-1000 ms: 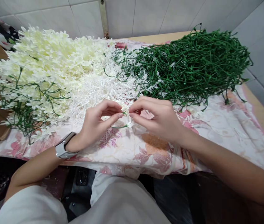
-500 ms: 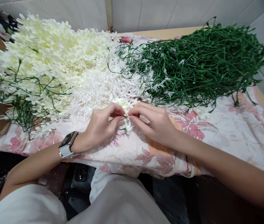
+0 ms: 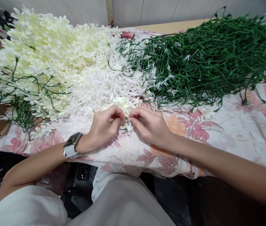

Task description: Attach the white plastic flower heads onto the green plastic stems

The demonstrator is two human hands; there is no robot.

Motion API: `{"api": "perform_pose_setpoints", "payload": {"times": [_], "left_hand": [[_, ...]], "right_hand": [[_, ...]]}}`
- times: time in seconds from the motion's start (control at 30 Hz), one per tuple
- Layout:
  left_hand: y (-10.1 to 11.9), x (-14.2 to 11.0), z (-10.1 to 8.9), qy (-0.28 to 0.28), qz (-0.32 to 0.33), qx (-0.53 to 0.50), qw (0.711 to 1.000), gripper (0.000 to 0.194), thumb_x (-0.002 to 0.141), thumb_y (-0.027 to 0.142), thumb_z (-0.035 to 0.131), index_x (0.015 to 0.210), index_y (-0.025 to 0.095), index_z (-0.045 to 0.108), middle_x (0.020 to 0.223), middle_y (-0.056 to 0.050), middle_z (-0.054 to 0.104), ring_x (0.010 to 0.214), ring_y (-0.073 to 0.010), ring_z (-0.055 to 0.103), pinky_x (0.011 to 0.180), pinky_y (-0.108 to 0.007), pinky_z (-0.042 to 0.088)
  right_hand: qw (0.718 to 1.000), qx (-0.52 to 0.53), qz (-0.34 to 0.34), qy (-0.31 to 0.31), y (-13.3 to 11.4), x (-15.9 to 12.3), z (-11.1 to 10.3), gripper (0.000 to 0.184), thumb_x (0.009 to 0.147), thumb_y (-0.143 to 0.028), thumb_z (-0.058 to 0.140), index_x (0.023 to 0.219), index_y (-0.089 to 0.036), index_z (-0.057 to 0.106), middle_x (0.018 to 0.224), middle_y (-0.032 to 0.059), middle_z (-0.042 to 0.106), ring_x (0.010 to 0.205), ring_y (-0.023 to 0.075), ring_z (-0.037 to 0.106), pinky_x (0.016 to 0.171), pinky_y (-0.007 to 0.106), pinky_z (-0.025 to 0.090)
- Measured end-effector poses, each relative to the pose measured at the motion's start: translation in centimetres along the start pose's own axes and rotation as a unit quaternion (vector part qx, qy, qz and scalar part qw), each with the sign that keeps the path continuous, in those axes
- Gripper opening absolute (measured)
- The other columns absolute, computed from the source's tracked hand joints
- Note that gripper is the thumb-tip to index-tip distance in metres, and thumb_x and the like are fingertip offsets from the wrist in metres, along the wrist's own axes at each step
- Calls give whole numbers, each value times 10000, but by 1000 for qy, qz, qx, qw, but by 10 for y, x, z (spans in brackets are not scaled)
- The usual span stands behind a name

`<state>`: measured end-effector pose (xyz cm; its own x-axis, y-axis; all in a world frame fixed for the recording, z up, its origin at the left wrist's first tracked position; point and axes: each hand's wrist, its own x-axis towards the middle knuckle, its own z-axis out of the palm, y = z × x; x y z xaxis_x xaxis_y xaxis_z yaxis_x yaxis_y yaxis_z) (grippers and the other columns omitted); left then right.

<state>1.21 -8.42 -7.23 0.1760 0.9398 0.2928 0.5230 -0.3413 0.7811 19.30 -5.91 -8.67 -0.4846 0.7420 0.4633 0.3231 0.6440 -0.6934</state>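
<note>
On the floral cloth [image 3: 229,131], a cluster [image 3: 21,110] at far left seems finished, with white flowers on it, while the big heap of stems [image 3: 208,59] looks mostly bare, so much appears left. Mid-cloth, the left hand [image 3: 108,125] and right hand [image 3: 147,125] pinch a sprig [image 3: 127,128], fingertips narrowed on it, hiding too much to tell its progress.

Green stems [image 3: 208,62], cream flowers [image 3: 52,53], cloth [image 3: 133,157] (floral)
</note>
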Motion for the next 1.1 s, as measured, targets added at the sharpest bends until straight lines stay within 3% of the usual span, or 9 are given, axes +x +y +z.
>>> {"api": "perform_pose_setpoints", "payload": {"times": [0.27,0.7,0.9,1.1], "left_hand": [[0,-3,0,1,-1,-9,1000,222,686,-44,459,701,165,533,665,31,619,628,-93,625,577,-178,502],[2,-1,0,0,-21,-62,998,212,685,-43,466,664,166,493,678,27,615,607,-83,620,558,-166,519],[9,8,-6,2,-16,-90,996,163,784,113,646,847,182,512,801,4,640,749,-107,662,687,-203,565],[8,10,-7,6,-18,-109,994,177,808,144,649,880,189,494,832,0,638,777,-101,663,699,-191,550]], "right_hand": [[1000,-3,-30,7,-2,1,0,95,857,-79,513,810,-153,548,734,29,614,680,119,575,646,235,459],[1000,18,-17,2,-2,0,1,96,839,-85,528,808,-172,552,716,8,603,645,113,559,608,238,446],[996,59,21,70,-5,4,-3,91,843,-89,555,812,-173,572,759,9,610,692,111,569,645,242,459],[995,61,20,70,-3,6,-5,72,835,-100,578,829,-171,586,776,9,619,704,110,585,657,239,476]]}}
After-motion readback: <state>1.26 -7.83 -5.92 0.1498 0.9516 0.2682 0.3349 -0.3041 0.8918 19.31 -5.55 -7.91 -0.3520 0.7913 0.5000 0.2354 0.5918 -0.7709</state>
